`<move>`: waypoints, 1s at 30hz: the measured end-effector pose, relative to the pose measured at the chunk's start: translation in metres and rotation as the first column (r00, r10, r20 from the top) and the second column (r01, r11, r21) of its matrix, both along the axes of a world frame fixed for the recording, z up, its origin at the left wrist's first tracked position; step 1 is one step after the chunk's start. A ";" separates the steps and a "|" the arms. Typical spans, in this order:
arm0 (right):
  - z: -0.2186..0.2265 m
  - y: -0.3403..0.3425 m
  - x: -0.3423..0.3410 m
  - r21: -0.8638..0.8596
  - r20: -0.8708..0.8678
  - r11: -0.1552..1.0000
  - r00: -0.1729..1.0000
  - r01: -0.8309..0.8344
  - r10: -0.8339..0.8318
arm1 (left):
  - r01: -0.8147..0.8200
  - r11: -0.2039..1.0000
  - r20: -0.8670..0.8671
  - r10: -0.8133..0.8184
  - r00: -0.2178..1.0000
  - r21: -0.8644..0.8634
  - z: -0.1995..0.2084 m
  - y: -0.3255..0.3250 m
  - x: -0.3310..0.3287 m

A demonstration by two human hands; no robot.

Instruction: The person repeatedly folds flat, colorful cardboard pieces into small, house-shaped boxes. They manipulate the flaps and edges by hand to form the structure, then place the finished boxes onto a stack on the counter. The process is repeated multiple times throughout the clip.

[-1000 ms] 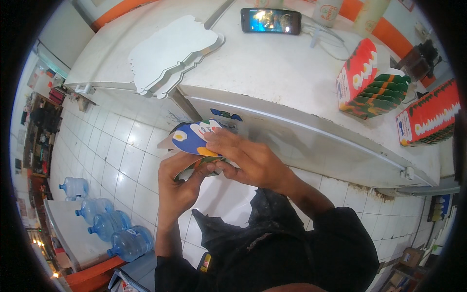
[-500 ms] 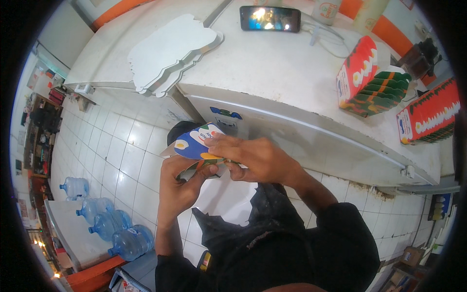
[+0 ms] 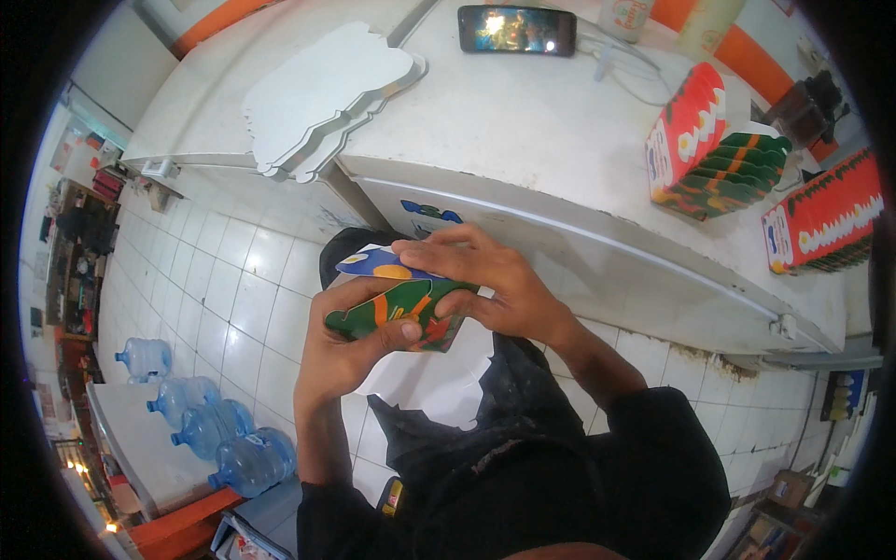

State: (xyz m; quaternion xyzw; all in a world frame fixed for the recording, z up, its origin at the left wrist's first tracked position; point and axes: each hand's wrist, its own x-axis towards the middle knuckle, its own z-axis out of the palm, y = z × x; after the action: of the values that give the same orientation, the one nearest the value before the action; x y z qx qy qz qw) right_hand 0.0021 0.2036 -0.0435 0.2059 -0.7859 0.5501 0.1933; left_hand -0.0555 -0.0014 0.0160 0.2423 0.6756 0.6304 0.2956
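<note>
White counter [image 3: 523, 121] far; a printed carton [image 3: 401, 303] is being folded, clasped by the left hand [image 3: 350, 350], pressed by the right hand [image 3: 485, 280]. Next, flaps should be tucked squarely.

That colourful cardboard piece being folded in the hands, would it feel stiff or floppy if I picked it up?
The carton probably feels light and springy: it looks like thin printed card, bent between the left hand and right hand. It likely creases easily where pressed. Its glossy print may be a bit slippery.
</note>
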 end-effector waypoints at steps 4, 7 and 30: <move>-0.006 0.009 0.000 0.039 0.087 0.997 0.994 -0.067 0.064 | 0.148 0.986 -0.139 -0.158 0.978 -0.080 -0.001 -0.002 -0.007; -0.005 0.017 -0.002 0.073 0.128 0.993 0.989 -0.088 0.078 | 0.303 0.949 -0.370 -0.314 0.874 -0.089 -0.003 -0.003 -0.007; 0.026 0.036 0.032 -0.122 -0.243 0.950 0.919 0.289 -0.311 | -0.100 0.964 -0.625 0.236 0.744 0.246 -0.046 0.038 -0.004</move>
State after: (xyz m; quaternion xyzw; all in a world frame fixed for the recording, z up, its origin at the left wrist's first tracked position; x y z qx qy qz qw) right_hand 0.0343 0.2394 -0.0177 0.1449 -0.7522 0.5149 0.3849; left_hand -0.0598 0.0362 -0.0305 0.4112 0.6893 0.5951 -0.0401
